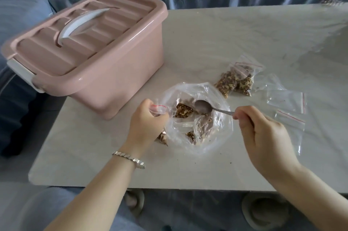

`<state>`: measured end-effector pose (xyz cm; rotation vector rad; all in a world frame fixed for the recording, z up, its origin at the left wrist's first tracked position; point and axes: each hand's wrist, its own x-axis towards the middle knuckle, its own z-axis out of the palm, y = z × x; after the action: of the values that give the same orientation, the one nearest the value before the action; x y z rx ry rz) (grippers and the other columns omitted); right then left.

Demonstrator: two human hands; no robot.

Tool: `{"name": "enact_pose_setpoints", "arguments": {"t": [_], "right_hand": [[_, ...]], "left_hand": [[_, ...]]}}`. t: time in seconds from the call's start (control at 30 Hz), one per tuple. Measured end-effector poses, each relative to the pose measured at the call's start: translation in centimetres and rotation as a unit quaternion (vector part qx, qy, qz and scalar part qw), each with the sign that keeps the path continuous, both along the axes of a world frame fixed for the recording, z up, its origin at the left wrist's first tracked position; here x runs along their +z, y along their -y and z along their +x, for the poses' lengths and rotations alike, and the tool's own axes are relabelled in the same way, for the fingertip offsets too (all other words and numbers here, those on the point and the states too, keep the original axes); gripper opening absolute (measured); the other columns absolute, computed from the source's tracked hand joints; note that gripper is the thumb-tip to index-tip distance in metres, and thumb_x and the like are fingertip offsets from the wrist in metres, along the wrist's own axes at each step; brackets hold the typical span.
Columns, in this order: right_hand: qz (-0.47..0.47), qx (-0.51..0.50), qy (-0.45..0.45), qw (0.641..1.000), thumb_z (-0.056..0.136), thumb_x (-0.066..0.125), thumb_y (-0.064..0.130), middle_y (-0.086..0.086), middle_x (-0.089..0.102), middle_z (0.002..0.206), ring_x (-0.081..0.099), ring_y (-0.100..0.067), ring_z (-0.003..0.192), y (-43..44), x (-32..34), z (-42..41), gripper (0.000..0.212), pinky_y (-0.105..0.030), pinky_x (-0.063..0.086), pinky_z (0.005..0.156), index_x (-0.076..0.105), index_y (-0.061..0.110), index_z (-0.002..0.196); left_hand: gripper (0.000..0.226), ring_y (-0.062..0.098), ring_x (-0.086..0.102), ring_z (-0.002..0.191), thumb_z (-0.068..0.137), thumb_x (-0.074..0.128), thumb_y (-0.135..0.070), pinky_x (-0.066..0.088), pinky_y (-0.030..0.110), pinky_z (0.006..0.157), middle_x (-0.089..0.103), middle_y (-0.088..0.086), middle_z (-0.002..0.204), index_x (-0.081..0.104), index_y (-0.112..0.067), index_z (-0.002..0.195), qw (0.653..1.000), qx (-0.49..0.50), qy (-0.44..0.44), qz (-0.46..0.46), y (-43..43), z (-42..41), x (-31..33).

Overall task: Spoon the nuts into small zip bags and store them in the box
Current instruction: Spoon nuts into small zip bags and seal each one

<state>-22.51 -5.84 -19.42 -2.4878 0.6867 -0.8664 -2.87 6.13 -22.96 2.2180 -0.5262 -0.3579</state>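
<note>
Metal spoon (204,107) at frame centre, long axis near level, bowl pointing left over nuts (183,112) in big clear bag (223,130), handle pinched in right hand (263,136). Left hand (146,123) clenched round small zip bag (159,109) at big bag's left rim. Filled zip bags (235,81) right of centre; empty zip bags (286,101) further right. Pink box (90,49), lid on, upper left on white table (226,32).

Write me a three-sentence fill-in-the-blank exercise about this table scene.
The right hand holds a metal ____ inside the rim of the large clear plastic bag.
The lid of the pink plastic storage box is ____.
The left hand pinches a small clear zip bag with a ____ seal stripe.
Missing words: spoon, closed, red.
</note>
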Motion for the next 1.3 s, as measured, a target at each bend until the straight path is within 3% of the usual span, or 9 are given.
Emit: {"name": "enact_pose_setpoints", "arguments": {"t": [0.13, 0.37, 0.47, 0.67, 0.87, 0.97, 1.07, 1.2, 1.3], "right_hand": [[0.048, 0.026, 0.023, 0.998, 0.093, 0.035, 0.029, 0.026, 0.036, 0.064, 0.041, -0.009, 0.058, -0.6, -1.6, 0.9, 0.034, -0.015, 0.032, 0.047, 0.06, 0.007, 0.089], [0.011, 0.005, 0.007, 1.0, 0.092, 0.036, 0.027, -0.003, 0.059, 0.056, 0.049, -0.022, 0.04, -1.3, -3.5, 1.8, 0.035, -0.027, 0.036, 0.036, 0.061, 0.004, 0.084], [0.053, 0.01, -0.009, 0.999, 0.093, 0.035, 0.03, 0.0, 0.053, 0.05, 0.044, -0.019, 0.038, -1.9, -4.3, 1.2, 0.034, -0.023, 0.031, 0.038, 0.059, 0.009, 0.082], [0.445, -0.123, 0.098, 0.882, 0.099, 0.034, 0.017, -0.005, 0.054, 0.047, 0.047, -0.016, 0.045, -1.7, -4.2, 0.9, 0.032, -0.029, 0.04, 0.051, 0.052, 0.011, 0.074], [0.572, -0.173, 0.139, 0.789, 0.1, 0.035, 0.021, 0.001, 0.049, 0.042, 0.048, -0.013, 0.04, -0.8, -3.8, -0.7, 0.031, -0.036, 0.04, 0.056, 0.051, 0.007, 0.076], [0.537, -0.169, 0.133, 0.816, 0.1, 0.036, 0.02, 0.0, 0.05, 0.042, 0.048, -0.014, 0.04, -0.3, -3.1, -1.5, 0.03, -0.031, 0.04, 0.051, 0.051, 0.008, 0.076], [0.485, -0.161, 0.131, 0.849, 0.099, 0.036, 0.018, -0.002, 0.051, 0.043, 0.048, -0.015, 0.04, 0.3, -2.3, -2.0, 0.03, -0.02, 0.04, 0.041, 0.051, 0.008, 0.075], [0.412, -0.146, 0.115, 0.892, 0.099, 0.036, 0.017, -0.005, 0.054, 0.047, 0.048, -0.018, 0.043, 1.1, -1.5, -2.2, 0.031, -0.019, 0.039, 0.042, 0.053, 0.009, 0.073], [0.384, -0.146, 0.116, 0.904, 0.098, 0.037, 0.015, -0.007, 0.055, 0.048, 0.048, -0.018, 0.042, 1.4, -1.0, -2.3, 0.031, -0.019, 0.039, 0.042, 0.053, 0.011, 0.072]], "left_hand": [[0.023, 0.014, 0.043, 0.061, 0.077, 0.067, -0.019, 0.037, 0.019, 0.054, 0.049, -0.006, 0.064, 0.045, -0.012, 0.073, 0.995, -0.009, -0.084, -0.046, 1.1, 0.5, -0.7], [0.019, 0.003, 0.053, 0.068, 0.078, 0.07, -0.012, 0.04, 0.005, 0.052, 0.056, -0.009, 0.083, 0.053, -0.02, 0.074, 0.981, 0.018, -0.17, -0.097, 2.3, 0.4, -0.5], [0.022, 0.014, 0.054, 0.076, 0.07, 0.074, -0.012, 0.042, 0.022, 0.066, 0.056, -0.005, 0.082, 0.056, -0.022, 0.077, 0.957, 0.054, -0.256, -0.129, 2.6, 0.0, -0.5], [0.049, 0.034, 0.063, 0.092, 0.035, 0.074, -0.033, 0.049, 0.048, 0.087, 0.064, 0.009, 0.089, 0.062, -0.019, 0.08, 0.935, 0.033, -0.317, -0.155, 2.2, -1.3, -0.5], [0.021, 0.009, 0.051, 0.06, 0.075, 0.071, -0.013, 0.039, 0.01, 0.052, 0.055, -0.01, 0.071, 0.05, -0.016, 0.075, 0.988, 0.023, -0.123, -0.092, -0.4, -1.7, 0.6], [0.023, 0.011, 0.058, 0.055, 0.078, 0.064, -0.015, 0.047, 0.017, 0.051, 0.058, 0.001, 0.07, 0.043, -0.023, 0.078, 0.995, 0.012, 0.012, -0.097, -1.7, -2.4, 2.4], [0.026, 0.031, 0.059, 0.058, 0.075, 0.062, -0.02, 0.052, 0.047, 0.054, 0.059, 0.0, 0.079, 0.039, -0.033, 0.078, 0.983, -0.025, 0.077, -0.162, -1.9, -3.5, 4.4], [0.02, 0.009, 0.058, 0.057, 0.079, 0.058, -0.02, 0.048, 0.024, 0.053, 0.059, -0.015, 0.074, 0.038, -0.025, 0.078, 0.973, -0.095, 0.11, -0.181, 0.3, -4.8, 5.7], [0.02, 0.011, 0.058, 0.062, 0.084, 0.059, -0.017, 0.046, 0.025, 0.055, 0.056, -0.005, 0.071, 0.041, -0.022, 0.081, 0.981, -0.137, 0.092, -0.098, 2.3, -5.1, 3.4]]}}
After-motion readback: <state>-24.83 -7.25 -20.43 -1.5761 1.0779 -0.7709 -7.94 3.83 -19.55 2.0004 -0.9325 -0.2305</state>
